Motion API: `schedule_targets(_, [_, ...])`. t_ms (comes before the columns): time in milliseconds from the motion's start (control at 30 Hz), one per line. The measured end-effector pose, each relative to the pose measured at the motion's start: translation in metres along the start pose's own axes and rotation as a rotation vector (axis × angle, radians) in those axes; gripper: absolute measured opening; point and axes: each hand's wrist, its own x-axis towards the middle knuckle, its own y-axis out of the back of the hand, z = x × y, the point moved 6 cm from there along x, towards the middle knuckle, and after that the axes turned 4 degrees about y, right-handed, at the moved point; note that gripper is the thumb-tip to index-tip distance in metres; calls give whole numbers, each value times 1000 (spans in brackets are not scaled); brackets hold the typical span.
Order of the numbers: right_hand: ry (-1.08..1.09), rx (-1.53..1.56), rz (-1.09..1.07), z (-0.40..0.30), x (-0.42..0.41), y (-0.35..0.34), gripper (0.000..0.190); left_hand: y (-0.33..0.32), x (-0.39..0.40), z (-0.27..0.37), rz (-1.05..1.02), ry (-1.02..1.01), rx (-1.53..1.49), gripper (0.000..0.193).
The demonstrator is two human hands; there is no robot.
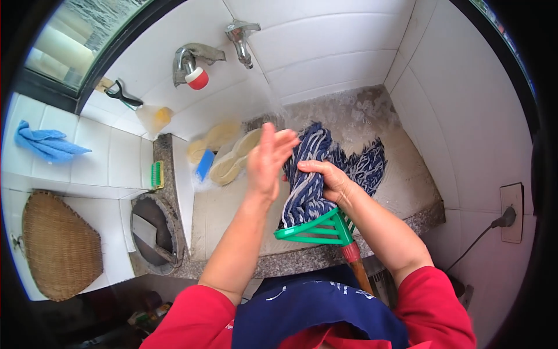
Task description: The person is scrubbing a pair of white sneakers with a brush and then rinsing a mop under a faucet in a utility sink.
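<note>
My right hand [328, 179] is wrapped around the blue-and-white yarn strands of a mop head [308, 187], thumb on top. Raised just left of the strands, my left hand [272, 161] is slightly blurred, palm turned toward the mop, fingers extended, nothing in it. The strands run into a green plastic mop frame [318, 229], which joins a wooden handle [360, 275] through a red collar [350, 252]. That handle slopes down toward my apron. More loose strands [366, 163] spread over the wet basin floor beyond my right hand.
Water falls from a wall tap [240, 43] into the shallow stone basin [392, 181]. Pale shoe insoles [235, 159] and a blue block [205, 164] lie at left. A green brush [157, 174] rests on the ledge. A plugged-in cord [475, 242] hangs at right.
</note>
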Motion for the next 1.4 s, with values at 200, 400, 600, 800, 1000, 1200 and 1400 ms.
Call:
schedule_targets(200, [138, 12, -110, -19, -21, 3, 51, 0, 6, -105, -283, 406, -359, 100])
schedule_targets(400, [33, 238, -310, -24, -19, -12, 73, -90, 58, -63, -723, -180, -1075, 107])
schedule_targets(600, [-55, 352, -295, -25, -21, -2, 74, -58, 104, -11, -1052, -309, -1257, 73])
schedule_targets(800, [108, -211, -65, -48, -23, -19, 81, -39, 84, -4, -362, 510, -51, 22])
schedule_targets(1000, [345, -487, 214, -5, 22, 10, 59, -44, 91, -29, -293, 225, 1109, 14])
schedule_targets(1200, [-122, -1046, 575, 27, 27, 29, 61, -21, 109, -83, -212, 251, 1763, 28])
schedule_targets(1400, [15, -1104, 621, 17, 13, 5, 108, -12, 85, -49, 100, 155, 1498, 49])
